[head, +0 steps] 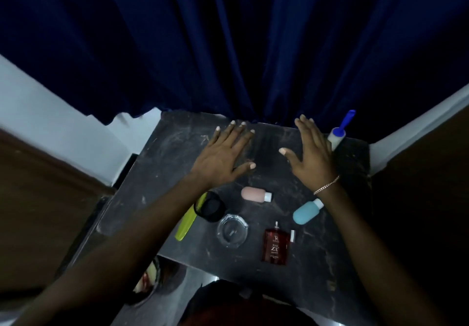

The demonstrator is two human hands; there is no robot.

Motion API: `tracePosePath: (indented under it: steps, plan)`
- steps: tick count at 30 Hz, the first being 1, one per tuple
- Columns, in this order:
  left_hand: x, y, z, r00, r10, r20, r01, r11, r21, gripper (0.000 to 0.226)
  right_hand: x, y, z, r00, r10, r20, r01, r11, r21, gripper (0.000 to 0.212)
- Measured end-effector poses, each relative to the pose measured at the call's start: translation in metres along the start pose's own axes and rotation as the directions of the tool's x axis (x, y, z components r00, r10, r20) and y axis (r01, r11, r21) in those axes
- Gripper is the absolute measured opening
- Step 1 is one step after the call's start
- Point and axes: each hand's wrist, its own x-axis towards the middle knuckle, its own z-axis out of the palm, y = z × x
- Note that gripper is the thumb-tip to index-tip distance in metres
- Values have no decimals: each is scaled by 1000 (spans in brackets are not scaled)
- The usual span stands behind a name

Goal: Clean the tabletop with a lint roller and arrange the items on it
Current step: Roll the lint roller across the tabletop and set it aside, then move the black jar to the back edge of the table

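The light is dim and bluish, and the pleated dark-blue fabric curtain [228,46] sinks to near black in its folds. A faint sheen catches the scuffed dark stone tabletop [165,153] and the clear glass ashtray [232,232]. Wide-angle distortion bows the pale wall strips [63,112] at the edges, and detail is soft.

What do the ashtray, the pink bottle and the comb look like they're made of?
Ashtray: probably clear glass; the dark table shows through and its rim glints. Pink bottle: matte, soft-looking, perhaps silicone or plastic, with a white cap. Comb: likely plastic, smooth, even yellow-green colour.
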Motion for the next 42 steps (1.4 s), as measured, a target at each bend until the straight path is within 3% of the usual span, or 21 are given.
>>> tracePosePath:
  steps: [9, 15, 20, 23, 27, 30, 39, 42]
  plan:
    - [-105, -36, 23, 973, -229, 40, 230, 973, -33, 91, -32, -54, 61, 975, -64, 211, 48, 995, 82, 76]
    - [-146, -57, 56, 948, -302, 102, 312, 944, -109, 99, -57, -77, 110, 936, -49, 350, 3, 991, 131, 79]
    - [-161, -79, 88, 914, -286, 289, 346, 921, -181, 129, -78, -96, 149, 804, 89, 587, -189, 976, 110, 93]
    - [-158, -84, 104, 875, -239, 421, 355, 908, -221, 134, -87, -108, 167, 706, 209, 677, -315, 948, 37, 98]
    - [-150, -85, 115, 875, -183, 448, 341, 890, -304, 120, -95, -122, 182, 651, 313, 692, -419, 908, -16, 93]
    - [-145, -87, 119, 903, -120, 412, 303, 859, -414, 108, -97, -133, 188, 669, 351, 655, -472, 882, 9, 87]
    - [-156, -115, 113, 933, -153, 327, 353, 572, -740, 89, -88, -169, 202, 750, 361, 555, -453, 891, 34, 78]
    - [-156, -135, 104, 938, -156, 310, 344, 529, -776, 84, -77, -183, 210, 738, 344, 581, -458, 887, 58, 77]
